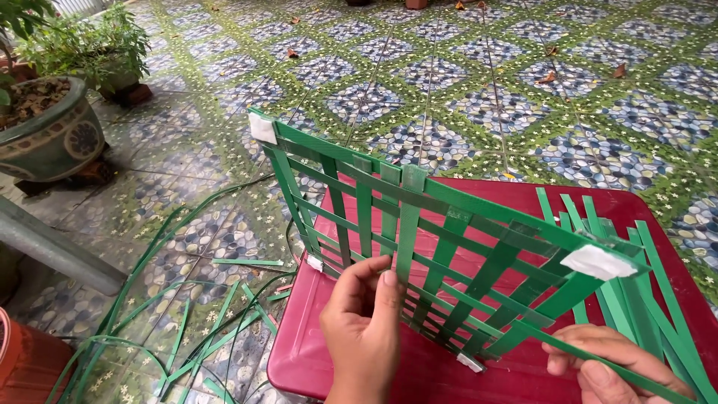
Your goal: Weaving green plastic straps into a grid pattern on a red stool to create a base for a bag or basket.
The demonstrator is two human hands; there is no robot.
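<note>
From the head camera, the left hand (364, 320) pinches a vertical strip of the green woven lattice (441, 247), which stands tilted between both hands over a red stool (321, 352). The right hand (609, 366) grips a loose green strip (598, 357) — more strips (636, 299) lie just above it.

The right hand (609, 366) is cut off by the bottom edge at five o'clock, its palm out of sight. The left hand's fingers (359, 280) curl behind the woven green strap lattice (441, 254). At nine o'clock, the glazed plant pot (48, 131) runs past the frame.
</note>
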